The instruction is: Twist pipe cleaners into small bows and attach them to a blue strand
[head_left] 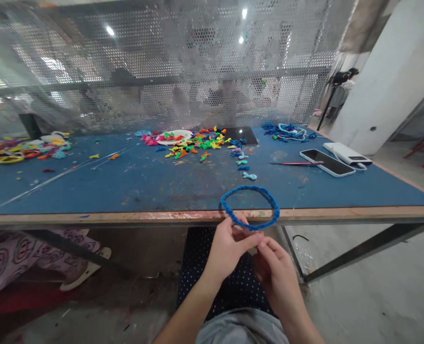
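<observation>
A blue fuzzy ring (275, 212) is held up over the table's front edge, its near side at my fingers. My left hand (228, 248) has its fingers closed on the near side of the ring. Close beside it, my right hand (274, 265) is pinched, its fingertips touching those of my left hand just below the ring. Whatever lies between the right fingertips is too small to make out. Beyond the ring, a light blue knotted piece (249, 176) and a dark blue piece (244, 168) lie in a short column on the table.
On the blue table (143, 186) are a colourful pile (208, 141), a white plate (178, 137), a blue bundle (287, 131), a phone (328, 162), a power bank (348, 155) and a pink pen (294, 163). A perforated metal screen (183, 62) stands behind. Another person's leg (11, 258) shows lower left.
</observation>
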`<move>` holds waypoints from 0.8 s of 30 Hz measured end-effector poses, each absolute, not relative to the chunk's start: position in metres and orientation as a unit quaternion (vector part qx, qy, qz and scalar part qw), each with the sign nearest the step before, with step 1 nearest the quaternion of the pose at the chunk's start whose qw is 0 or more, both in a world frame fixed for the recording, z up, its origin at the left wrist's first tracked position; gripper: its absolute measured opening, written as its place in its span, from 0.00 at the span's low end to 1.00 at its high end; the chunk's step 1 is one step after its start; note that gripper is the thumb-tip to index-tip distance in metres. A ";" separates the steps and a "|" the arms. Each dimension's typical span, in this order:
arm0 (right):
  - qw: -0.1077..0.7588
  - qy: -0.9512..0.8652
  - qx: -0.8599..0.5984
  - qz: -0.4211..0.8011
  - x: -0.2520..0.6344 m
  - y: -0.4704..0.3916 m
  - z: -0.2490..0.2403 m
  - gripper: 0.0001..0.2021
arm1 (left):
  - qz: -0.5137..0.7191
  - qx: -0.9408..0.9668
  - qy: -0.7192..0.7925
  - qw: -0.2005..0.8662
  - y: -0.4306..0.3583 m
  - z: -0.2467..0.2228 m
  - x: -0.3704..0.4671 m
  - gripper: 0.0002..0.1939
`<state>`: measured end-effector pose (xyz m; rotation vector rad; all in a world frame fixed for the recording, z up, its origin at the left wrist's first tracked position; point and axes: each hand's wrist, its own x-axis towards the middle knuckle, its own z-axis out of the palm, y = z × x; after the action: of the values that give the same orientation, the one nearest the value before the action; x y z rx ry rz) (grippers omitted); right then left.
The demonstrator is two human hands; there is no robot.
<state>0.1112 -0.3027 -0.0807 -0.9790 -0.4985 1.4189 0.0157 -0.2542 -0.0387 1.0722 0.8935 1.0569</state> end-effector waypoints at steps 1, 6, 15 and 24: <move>0.614 -0.255 -0.450 0.597 0.112 -0.303 -0.082 0.19 | 0.459 0.496 0.411 0.612 -0.254 -0.037 0.013 0.16; 0.561 -0.451 -0.537 0.440 0.120 -0.304 -0.086 0.14 | 0.361 0.644 0.495 0.458 -0.259 -0.025 -0.010 0.01; 0.554 -0.472 -0.552 0.406 0.117 -0.305 -0.085 0.14 | 0.501 0.530 0.362 0.580 -0.265 0.003 -0.044 0.06; 0.658 -0.276 -0.445 0.541 0.125 -0.285 -0.099 0.28 | 0.478 0.168 0.134 0.852 -0.185 0.069 -0.048 0.17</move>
<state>0.1250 -0.2854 -0.0990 -1.0066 -0.6244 1.2251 -0.0481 -0.1849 0.0695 0.3527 0.2819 1.0072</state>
